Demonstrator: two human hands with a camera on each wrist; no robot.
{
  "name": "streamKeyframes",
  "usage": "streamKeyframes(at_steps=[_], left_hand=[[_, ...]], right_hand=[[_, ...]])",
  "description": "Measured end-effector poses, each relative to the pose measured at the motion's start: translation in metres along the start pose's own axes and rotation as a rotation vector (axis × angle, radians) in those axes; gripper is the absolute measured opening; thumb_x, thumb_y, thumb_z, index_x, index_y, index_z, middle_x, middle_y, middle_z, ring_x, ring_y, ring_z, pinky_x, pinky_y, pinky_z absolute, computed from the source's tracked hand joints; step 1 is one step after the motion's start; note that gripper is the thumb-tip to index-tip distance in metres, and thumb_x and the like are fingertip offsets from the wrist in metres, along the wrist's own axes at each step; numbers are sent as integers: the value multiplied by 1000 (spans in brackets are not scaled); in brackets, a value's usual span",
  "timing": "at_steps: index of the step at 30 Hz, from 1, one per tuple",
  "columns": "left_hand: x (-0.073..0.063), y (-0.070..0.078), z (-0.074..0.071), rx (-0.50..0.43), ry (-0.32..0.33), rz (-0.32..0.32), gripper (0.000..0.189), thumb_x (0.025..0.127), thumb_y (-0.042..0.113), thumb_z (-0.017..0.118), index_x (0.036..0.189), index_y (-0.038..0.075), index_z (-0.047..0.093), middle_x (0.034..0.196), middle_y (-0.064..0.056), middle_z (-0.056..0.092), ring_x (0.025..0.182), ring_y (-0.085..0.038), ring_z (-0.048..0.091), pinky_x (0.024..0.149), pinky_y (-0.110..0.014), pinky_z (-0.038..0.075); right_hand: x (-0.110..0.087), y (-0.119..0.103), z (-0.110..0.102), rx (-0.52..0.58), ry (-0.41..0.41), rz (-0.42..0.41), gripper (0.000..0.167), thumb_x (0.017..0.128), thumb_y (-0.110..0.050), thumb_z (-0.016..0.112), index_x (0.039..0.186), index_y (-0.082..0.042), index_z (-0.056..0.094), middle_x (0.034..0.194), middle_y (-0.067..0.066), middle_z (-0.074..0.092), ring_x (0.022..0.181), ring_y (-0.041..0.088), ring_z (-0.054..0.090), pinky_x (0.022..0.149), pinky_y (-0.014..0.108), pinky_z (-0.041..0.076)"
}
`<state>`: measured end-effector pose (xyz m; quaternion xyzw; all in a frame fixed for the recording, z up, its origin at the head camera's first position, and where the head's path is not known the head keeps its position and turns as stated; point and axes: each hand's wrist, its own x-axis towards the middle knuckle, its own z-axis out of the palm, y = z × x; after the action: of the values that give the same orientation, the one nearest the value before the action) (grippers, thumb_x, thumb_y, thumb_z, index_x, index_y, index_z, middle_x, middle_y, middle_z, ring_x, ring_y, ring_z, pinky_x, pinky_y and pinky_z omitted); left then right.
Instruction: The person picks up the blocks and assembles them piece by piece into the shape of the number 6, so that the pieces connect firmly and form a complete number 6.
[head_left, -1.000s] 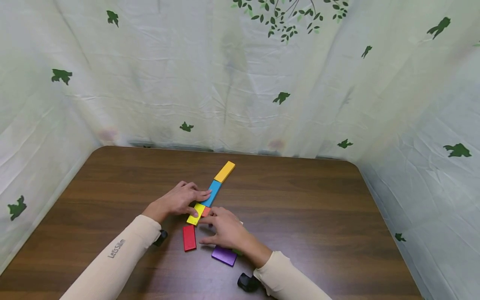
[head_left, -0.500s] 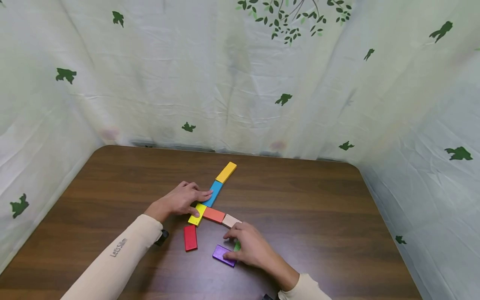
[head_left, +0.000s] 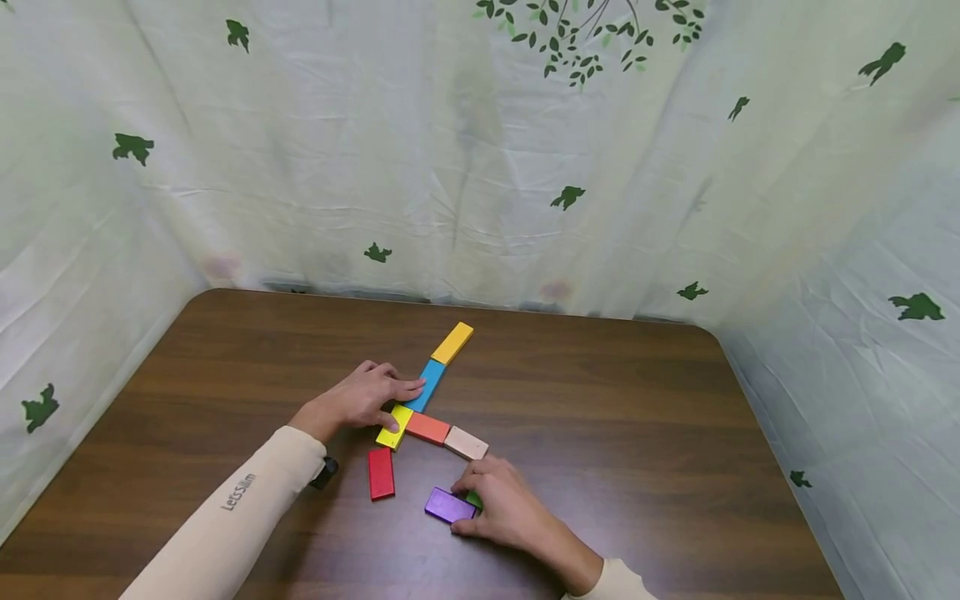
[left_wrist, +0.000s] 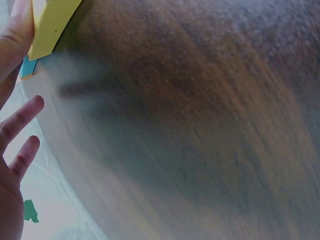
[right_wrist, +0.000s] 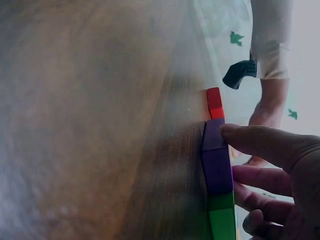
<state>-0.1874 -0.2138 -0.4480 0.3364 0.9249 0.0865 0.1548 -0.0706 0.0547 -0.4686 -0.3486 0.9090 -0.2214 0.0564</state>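
Note:
My left hand (head_left: 360,402) rests over the row of flat coloured blocks. Its thumb touches the yellow block (head_left: 392,434) and its index finger lies on the blue block (head_left: 431,379); the other fingers are spread in the left wrist view. My right hand (head_left: 504,504) pinches the purple block (head_left: 445,505), thumb on the near side and fingers on the far side. A green block (head_left: 474,499) lies against the purple one's right end, mostly hidden by the right hand. Joined to the yellow block's right side is an orange-red block (head_left: 428,428), followed by a pale pink block (head_left: 466,443).
An orange-yellow block (head_left: 452,342) continues the row beyond the blue one. Just below the yellow block lies a red block (head_left: 381,474). Everything lies on a brown wooden table (head_left: 637,433), with a leaf-patterned white curtain (head_left: 480,167) around its far sides.
My right hand has moved from the orange-red block right and toward me to the purple block, uncovering the orange-red and pink blocks. The purple block has turned slightly. The left hand has stayed put.

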Motion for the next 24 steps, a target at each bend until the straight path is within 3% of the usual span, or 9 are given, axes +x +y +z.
streamKeyframes(at_steps=[14,24], left_hand=[[0,0,-1,9,2,8,78,79,41,74,145,15,42,145,-2,48,119,-30,44,99,-52,29],[1,0,-1,12,-3,1,78,78,41,73,145,15,42,145,-2,48,119,-30,43,99,-52,29]], right_hand=[[8,-7,7,-4,7,-28,29,71,-32,85,95,-17,78,85,-14,67,86,2,56,88,25,42],[15,-15,10,-8,25,-65,27,71,-32,85,93,-18,77,84,-15,68,83,0,55,82,22,41]])
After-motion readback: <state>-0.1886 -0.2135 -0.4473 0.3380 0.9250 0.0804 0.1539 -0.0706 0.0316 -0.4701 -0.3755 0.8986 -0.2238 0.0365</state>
